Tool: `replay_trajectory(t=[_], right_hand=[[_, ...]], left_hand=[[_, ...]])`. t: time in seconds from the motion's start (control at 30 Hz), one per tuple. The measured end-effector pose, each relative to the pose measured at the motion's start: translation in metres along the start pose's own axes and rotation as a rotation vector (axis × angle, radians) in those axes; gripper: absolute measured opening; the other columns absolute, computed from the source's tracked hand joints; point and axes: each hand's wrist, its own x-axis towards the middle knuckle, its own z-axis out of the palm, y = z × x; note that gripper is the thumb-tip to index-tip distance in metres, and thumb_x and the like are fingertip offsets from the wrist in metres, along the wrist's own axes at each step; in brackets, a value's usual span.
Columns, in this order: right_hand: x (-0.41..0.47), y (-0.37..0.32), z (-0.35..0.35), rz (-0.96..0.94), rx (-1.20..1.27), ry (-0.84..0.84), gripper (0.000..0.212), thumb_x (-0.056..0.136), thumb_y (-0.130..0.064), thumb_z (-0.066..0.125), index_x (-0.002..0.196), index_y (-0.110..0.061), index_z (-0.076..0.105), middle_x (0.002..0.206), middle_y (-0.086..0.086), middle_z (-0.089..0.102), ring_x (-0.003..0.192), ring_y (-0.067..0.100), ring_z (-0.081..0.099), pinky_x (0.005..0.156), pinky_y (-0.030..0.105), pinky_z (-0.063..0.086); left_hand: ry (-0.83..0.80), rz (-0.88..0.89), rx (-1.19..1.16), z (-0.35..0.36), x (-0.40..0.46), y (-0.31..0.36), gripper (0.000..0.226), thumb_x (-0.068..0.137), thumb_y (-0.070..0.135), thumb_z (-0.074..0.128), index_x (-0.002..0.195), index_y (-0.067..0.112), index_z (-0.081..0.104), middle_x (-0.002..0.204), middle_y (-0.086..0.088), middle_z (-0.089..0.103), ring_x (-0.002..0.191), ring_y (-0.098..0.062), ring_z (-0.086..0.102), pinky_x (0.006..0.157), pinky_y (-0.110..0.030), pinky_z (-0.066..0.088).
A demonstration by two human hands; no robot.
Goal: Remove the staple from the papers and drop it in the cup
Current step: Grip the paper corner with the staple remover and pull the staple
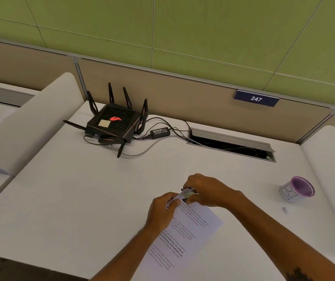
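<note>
Printed white papers lie on the white desk in front of me, tilted to the right. My left hand pinches their raised top corner. My right hand is closed on a small black and silver staple remover pressed against that corner. The staple itself is hidden between my fingers. A white cup with a purple rim lies tipped on the desk far to the right, its mouth facing me.
A black router with several antennas and its cables sit at the back left. An open cable slot runs along the back. A small crumpled scrap lies near the cup. Padded dividers flank the desk.
</note>
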Motion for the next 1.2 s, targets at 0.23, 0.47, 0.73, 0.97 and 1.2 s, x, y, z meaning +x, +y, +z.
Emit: replay_trajectory(t=[0.23,0.47,0.73,0.97,1.2], right_hand=[[-0.004,-0.007,-0.001,-0.047,-0.052,0.033,0.025,0.096,-0.035,0.07,0.117,-0.023,0.073,0.108,-0.005,0.069,0.1,0.013,0.058,0.082,0.031,0.056],[-0.006,-0.01,0.0,-0.074,-0.11,0.083,0.019,0.098,-0.029,0.068,0.114,-0.023,0.075,0.104,-0.004,0.071,0.094,0.013,0.058,0.077,0.027,0.055],[-0.012,-0.011,-0.001,-0.111,-0.132,0.109,0.021,0.099,-0.026,0.068,0.118,-0.02,0.073,0.106,-0.003,0.072,0.097,0.013,0.059,0.077,0.025,0.053],[-0.018,-0.011,-0.004,-0.109,-0.168,0.119,0.019,0.095,-0.022,0.072,0.113,-0.02,0.077,0.098,-0.003,0.073,0.09,0.013,0.06,0.073,0.027,0.057],[-0.019,-0.012,-0.01,-0.128,-0.224,0.105,0.017,0.092,-0.021,0.073,0.108,-0.023,0.08,0.091,-0.005,0.074,0.087,0.013,0.06,0.07,0.029,0.057]], left_hand=[[0.003,0.039,0.011,-0.004,-0.003,0.002,0.014,0.103,0.042,0.058,0.104,0.032,0.068,0.093,0.009,0.077,0.078,-0.011,0.076,0.066,-0.02,0.062],[-0.069,0.03,-0.051,-0.008,-0.005,0.007,0.04,0.092,0.058,0.066,0.129,0.045,0.058,0.121,0.018,0.072,0.102,-0.011,0.074,0.086,-0.03,0.065],[-0.165,0.04,-0.073,-0.015,-0.003,0.029,0.021,0.094,0.058,0.064,0.111,0.046,0.062,0.103,0.02,0.075,0.089,-0.005,0.076,0.078,-0.024,0.063],[-0.181,0.025,-0.083,-0.011,-0.002,0.032,0.024,0.101,0.048,0.062,0.105,0.024,0.066,0.093,0.006,0.077,0.083,-0.014,0.076,0.07,-0.022,0.059],[-0.195,0.067,-0.041,-0.006,-0.002,0.031,0.03,0.101,0.048,0.06,0.101,0.019,0.063,0.088,0.011,0.073,0.077,-0.011,0.073,0.066,-0.019,0.055]])
